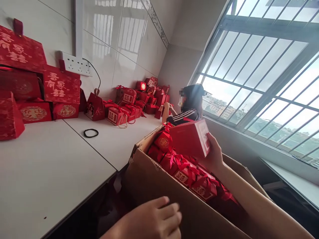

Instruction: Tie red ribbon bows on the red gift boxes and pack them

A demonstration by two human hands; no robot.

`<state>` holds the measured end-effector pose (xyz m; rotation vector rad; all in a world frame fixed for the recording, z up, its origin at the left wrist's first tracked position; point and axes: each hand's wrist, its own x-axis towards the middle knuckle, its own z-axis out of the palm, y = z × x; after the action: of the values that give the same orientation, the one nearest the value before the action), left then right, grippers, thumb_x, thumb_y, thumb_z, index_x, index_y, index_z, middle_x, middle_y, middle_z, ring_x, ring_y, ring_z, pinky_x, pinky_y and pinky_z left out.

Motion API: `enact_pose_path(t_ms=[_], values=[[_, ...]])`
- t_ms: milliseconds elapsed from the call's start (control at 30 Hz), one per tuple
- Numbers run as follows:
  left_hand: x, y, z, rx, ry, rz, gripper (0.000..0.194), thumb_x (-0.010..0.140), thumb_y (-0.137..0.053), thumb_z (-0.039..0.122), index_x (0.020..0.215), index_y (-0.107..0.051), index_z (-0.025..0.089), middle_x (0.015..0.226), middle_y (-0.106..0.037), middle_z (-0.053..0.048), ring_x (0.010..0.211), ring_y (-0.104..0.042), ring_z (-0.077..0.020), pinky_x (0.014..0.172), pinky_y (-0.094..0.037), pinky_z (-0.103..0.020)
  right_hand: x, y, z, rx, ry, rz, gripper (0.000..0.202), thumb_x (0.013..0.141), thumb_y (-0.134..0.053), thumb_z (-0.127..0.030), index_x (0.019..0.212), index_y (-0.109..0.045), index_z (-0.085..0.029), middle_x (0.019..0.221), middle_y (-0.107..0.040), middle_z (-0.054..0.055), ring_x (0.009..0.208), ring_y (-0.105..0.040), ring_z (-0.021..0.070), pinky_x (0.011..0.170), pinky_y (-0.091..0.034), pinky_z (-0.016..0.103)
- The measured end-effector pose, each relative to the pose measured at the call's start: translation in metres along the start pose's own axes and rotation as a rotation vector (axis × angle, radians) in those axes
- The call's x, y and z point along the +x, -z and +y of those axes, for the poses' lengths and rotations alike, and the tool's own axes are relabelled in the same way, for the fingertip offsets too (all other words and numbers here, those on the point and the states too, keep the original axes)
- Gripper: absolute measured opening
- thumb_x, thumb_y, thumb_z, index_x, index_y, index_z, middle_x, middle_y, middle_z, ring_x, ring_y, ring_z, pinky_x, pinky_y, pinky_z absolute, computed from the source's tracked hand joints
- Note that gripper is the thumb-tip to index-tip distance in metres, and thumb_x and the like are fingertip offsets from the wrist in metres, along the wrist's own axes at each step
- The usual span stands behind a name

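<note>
My right hand (214,154) grips a red box (188,138) by its right end, above an open cardboard carton (159,186). Inside the carton lie several red gift boxes (183,176) tied with red ribbons. In front of the carton's near wall is my left hand (159,219), its fingers slightly curled and apart, with nothing visible in it. The held box is tilted, and its pale printed end faces right.
Red boxes (61,84) are stacked at the left of the white table (50,166), and more stand along the wall. A black ring (91,133) lies on the table. Another person (191,106) is beyond the carton, near the barred window.
</note>
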<state>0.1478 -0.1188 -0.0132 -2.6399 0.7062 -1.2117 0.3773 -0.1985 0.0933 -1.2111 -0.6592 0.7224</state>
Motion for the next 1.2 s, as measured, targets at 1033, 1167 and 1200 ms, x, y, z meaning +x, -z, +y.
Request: enact_pose_path(t_ms=[1033,1167,1200], values=[[-0.148,0.053,-0.068,0.072,0.980,-0.022,0.021,0.080,-0.040,0.007,0.079,-0.057,0.020,0.089,-0.060,-0.004,0.082,-0.057,-0.0167,0.073,-0.050,-0.029,0.219,-0.229,0.093,-1.551,0.364,-0.350,0.048,0.074,-0.064,-0.046,0.110,-0.056,-0.014,0.120,-0.054,0.019,0.111,-0.053,0.0325,0.092,-0.040,0.041],[-0.148,0.055,-0.067,0.089,0.983,-0.011,0.022,0.076,-0.040,0.002,0.078,-0.055,0.018,0.086,-0.060,-0.005,0.081,-0.057,-0.0177,0.071,-0.051,-0.031,0.243,-0.271,0.127,-1.581,0.195,-0.272,0.071,0.076,-0.056,-0.058,0.126,-0.042,-0.010,0.132,-0.042,0.026,0.120,-0.045,0.0384,0.091,-0.039,0.048],[-0.147,0.055,-0.067,0.091,0.981,-0.012,0.022,0.075,-0.040,0.001,0.077,-0.054,0.018,0.085,-0.060,-0.005,0.081,-0.058,-0.0179,0.070,-0.051,-0.032,0.247,-0.274,0.131,-1.581,0.171,-0.259,0.074,0.076,-0.054,-0.059,0.128,-0.039,-0.010,0.133,-0.040,0.026,0.122,-0.043,0.0382,0.092,-0.039,0.048]])
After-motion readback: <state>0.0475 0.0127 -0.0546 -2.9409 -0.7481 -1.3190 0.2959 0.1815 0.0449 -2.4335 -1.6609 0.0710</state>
